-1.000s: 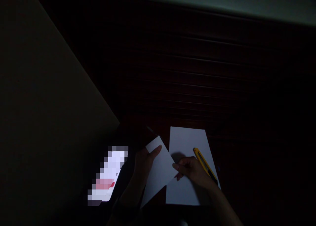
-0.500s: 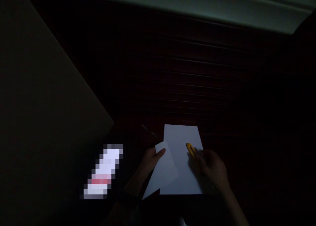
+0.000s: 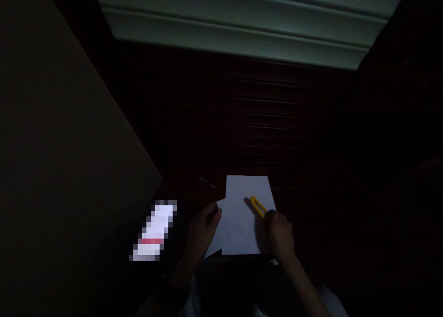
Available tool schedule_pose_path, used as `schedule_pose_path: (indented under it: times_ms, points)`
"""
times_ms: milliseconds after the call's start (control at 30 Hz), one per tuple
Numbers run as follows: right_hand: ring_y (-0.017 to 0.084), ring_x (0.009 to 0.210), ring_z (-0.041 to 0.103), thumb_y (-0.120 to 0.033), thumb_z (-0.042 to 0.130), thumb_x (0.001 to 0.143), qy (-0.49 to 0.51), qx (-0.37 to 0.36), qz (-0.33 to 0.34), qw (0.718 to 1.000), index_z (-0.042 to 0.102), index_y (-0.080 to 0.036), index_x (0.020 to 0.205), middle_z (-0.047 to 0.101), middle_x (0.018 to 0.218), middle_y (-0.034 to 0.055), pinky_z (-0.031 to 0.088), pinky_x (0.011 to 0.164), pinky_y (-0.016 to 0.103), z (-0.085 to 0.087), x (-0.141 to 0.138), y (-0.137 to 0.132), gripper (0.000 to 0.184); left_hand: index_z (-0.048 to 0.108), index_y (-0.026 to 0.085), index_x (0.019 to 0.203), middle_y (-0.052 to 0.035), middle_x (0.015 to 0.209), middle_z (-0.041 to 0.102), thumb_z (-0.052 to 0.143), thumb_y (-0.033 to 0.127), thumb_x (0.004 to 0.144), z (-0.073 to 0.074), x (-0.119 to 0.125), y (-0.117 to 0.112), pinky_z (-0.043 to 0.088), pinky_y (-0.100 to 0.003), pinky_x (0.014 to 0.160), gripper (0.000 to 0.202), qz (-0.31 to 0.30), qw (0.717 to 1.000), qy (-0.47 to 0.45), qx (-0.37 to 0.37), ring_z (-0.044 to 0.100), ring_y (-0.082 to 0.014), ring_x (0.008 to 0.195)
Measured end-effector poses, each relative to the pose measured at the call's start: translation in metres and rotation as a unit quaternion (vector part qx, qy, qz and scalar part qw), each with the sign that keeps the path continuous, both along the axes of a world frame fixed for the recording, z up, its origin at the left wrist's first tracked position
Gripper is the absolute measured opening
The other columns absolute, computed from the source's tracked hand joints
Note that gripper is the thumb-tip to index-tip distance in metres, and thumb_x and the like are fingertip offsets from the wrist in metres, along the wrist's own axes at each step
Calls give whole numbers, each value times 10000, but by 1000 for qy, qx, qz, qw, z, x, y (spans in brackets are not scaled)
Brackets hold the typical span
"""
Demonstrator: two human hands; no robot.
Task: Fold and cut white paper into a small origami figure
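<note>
A white sheet of paper [image 3: 247, 188] lies in front of me. A second white sheet [image 3: 223, 229] lies askew over its left part, and a short thin line shows on it. My left hand [image 3: 202, 229] is closed at this sheet's upper left edge, pinching it with thumb and fingers. In my right hand [image 3: 281, 234] is a yellow utility knife [image 3: 258, 206], gripped by its near part. The knife's front end points up and left above the larger sheet and casts a shadow on it. Whether the blade is out, I cannot tell.
A thin pen-like object [image 3: 207, 183] lies on the dark surface beyond my left hand. To the left is a bright blurred-out rectangle [image 3: 155, 229]. A large panel [image 3: 69, 146] stands further left. Pale slats [image 3: 235, 26] run across the top. The scene is very dark.
The knife has shifted left and its side has turned into view. My left hand has moved slightly left along the top sheet, which lies flatter. The view has tilted, showing more pale slats.
</note>
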State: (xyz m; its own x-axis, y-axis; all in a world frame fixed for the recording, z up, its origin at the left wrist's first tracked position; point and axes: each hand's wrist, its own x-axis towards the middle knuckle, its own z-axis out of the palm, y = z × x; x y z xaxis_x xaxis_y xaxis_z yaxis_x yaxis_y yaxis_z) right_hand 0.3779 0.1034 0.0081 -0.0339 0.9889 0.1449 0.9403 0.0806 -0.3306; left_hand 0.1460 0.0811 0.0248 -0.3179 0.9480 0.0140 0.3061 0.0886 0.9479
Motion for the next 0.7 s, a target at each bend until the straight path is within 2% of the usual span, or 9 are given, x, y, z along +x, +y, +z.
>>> schedule_pose_path:
  times_ms: [33, 100, 200, 267, 333, 433, 500, 600, 700]
  points:
    - [237, 794, 565, -142, 395, 845, 64, -21, 21, 997, 506, -140, 997, 588, 875, 124, 398, 670, 317, 6, -5, -13, 188, 622, 195, 1054, -78, 1092, 636, 583, 416, 739, 4, 5, -12, 419, -325, 896, 387, -26, 999, -39, -1, 575, -231, 1017]
    - [210, 735, 584, -226, 414, 860, 222, -60, 73, 970, 453, -162, 1088, 598, 892, 99, 423, 619, 284, 17, -17, -46, 240, 626, 158, 1047, -100, 1052, 652, 597, 424, 728, 10, 18, -36, 464, -340, 839, 417, -61, 986, -155, -13, 594, -247, 981]
    - [224, 899, 566, -339, 515, 820, 413, -101, 132, 895, 484, -203, 1097, 585, 1012, 85, 437, 766, 305, 19, -37, -106, 310, 632, 130, 1034, -122, 1015, 661, 611, 438, 717, 15, 35, -75, 490, -357, 791, 442, -90, 959, -265, -37, 605, -271, 947]
    - [214, 758, 592, -422, 593, 753, 495, -181, 105, 843, 529, -195, 1042, 602, 896, 66, 474, 627, 297, 10, -45, -144, 374, 686, 114, 886, -118, 892, 690, 662, 443, 664, 16, 40, -102, 500, -344, 747, 398, -65, 960, -266, -59, 628, -275, 865]
    - [169, 533, 564, -515, 584, 724, 563, -297, 73, 767, 518, -188, 1028, 582, 731, 31, 438, 425, 263, -2, -47, -174, 451, 696, 127, 851, -100, 844, 693, 655, 455, 667, 16, 40, -127, 506, -330, 699, 378, -71, 956, -276, -69, 639, -263, 805]
    - [151, 591, 595, -496, 658, 669, 656, -394, 112, 634, 512, -205, 1048, 601, 847, 49, 454, 465, 248, -10, -40, -206, 500, 698, 139, 821, -88, 808, 690, 649, 458, 672, 17, 37, -158, 505, -320, 667, 355, -79, 952, -286, -75, 643, -248, 764]
    - [159, 678, 617, -448, 680, 672, 694, -415, 134, 573, 516, -210, 1065, 612, 923, 66, 466, 540, 256, -6, -34, -218, 488, 697, 147, 819, -90, 826, 687, 657, 459, 663, 19, 35, -172, 506, -318, 668, 351, -63, 949, -297, -78, 643, -246, 774]
    - [182, 810, 616, -383, 668, 711, 723, -401, 148, 543, 516, -206, 1100, 606, 1006, 86, 467, 655, 294, 10, -28, -225, 454, 691, 152, 830, -94, 851, 683, 675, 463, 641, 26, 37, -182, 506, -316, 685, 364, -49, 939, -330, -82, 644, -235, 785]
    - [171, 788, 605, -370, 655, 726, 716, -382, 156, 563, 533, -199, 1099, 610, 992, 82, 453, 626, 270, 21, -27, -222, 428, 684, 150, 843, -101, 838, 684, 674, 469, 642, 33, 40, -183, 508, -318, 688, 377, -51, 927, -361, -88, 647, -231, 779]
